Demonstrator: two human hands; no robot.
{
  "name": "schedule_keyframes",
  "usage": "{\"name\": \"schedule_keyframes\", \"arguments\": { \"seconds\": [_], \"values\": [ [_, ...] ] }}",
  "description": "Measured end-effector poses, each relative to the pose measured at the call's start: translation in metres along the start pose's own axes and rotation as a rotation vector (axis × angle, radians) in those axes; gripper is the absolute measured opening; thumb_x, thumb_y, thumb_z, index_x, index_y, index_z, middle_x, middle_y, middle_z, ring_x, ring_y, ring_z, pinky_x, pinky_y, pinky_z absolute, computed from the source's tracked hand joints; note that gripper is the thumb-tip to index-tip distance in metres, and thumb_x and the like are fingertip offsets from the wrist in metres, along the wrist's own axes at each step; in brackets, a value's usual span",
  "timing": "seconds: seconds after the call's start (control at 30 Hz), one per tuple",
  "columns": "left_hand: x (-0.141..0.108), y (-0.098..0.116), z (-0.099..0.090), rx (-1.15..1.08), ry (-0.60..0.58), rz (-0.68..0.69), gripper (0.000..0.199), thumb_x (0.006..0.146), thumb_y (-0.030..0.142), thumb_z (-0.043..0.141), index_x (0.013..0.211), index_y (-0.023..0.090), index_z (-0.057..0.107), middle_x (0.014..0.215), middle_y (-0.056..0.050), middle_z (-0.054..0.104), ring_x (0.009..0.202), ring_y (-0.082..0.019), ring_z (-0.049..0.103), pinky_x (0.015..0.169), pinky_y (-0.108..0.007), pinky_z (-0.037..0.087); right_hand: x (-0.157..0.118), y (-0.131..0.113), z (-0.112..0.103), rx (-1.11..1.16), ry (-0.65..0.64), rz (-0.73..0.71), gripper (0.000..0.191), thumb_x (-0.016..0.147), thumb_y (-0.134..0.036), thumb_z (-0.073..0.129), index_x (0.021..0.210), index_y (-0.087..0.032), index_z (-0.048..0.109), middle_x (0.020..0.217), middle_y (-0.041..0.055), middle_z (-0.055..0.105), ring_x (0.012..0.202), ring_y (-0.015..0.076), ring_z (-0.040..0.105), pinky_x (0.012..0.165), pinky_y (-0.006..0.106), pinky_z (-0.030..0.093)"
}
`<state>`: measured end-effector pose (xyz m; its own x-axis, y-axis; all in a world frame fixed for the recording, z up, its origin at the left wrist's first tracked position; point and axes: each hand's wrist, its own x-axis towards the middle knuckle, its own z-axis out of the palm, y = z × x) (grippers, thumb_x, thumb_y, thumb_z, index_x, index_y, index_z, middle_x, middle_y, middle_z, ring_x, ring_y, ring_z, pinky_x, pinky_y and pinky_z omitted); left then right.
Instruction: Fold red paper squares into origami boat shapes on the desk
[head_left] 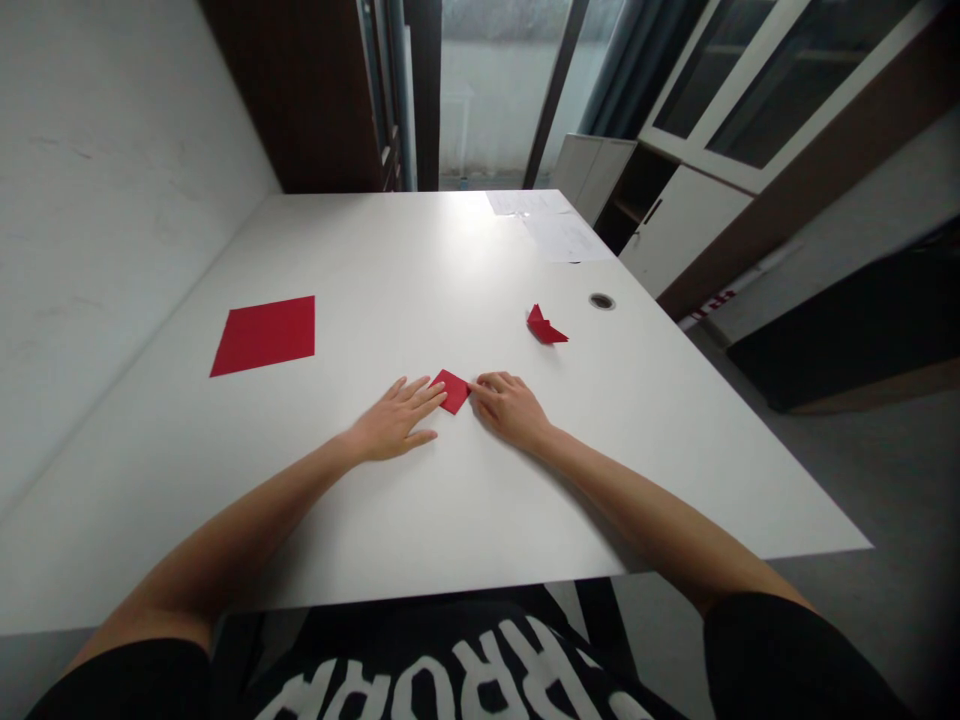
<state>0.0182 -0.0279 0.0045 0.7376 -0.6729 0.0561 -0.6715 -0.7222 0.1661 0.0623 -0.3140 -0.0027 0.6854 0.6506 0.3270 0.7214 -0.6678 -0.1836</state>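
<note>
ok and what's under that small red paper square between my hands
The white table shows around the small red paper square, which seems to lie flat on it. What's directly beneath is covered, and fingers of your left hand cover its left side.

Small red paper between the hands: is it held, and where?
The left hand lays fingers on the left side of the small red paper; the right hand is at its right corner; pinching cannot be told.

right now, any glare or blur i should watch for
head view: bright glare on the white table's far half; head view: far papers washed out, writing unreadable; head view: soft shadow beside the right forearm; head view: wide-angle stretching toward the edges
</note>
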Motion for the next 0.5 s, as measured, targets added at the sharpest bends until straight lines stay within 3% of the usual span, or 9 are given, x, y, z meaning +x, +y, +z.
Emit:
{"name": "schedule_keyframes", "arguments": {
  "seconds": [0.17,0.5],
  "values": [
    [0.0005,-0.0003,0.0016,0.017,-0.009,-0.027,0.067,0.103,0.058,0.039,0.162,0.030,0.025,0.171,-0.005,0.019,0.158,-0.030,0.016,0.126,-0.053,0.013,-0.0017,-0.0013,-0.0004,0.009,0.005,-0.020,0.037,0.101,-0.027,0.051,0.136,-0.023,0.062,0.130,0.0113,0.067,0.121,0.0285,0.057,0.099,0.046,0.048],
    [0.0006,-0.0009,0.0033,0.027,-0.001,-0.056,0.067,0.102,0.061,0.039,0.162,0.035,0.024,0.171,-0.004,0.020,0.157,-0.032,0.015,0.125,-0.057,0.012,-0.0041,-0.0088,-0.0017,0.119,-0.078,-0.241,0.043,0.103,-0.030,0.052,0.146,-0.029,0.056,0.148,0.0029,0.058,0.144,0.0253,0.046,0.117,0.051,0.039]
  ]
}}
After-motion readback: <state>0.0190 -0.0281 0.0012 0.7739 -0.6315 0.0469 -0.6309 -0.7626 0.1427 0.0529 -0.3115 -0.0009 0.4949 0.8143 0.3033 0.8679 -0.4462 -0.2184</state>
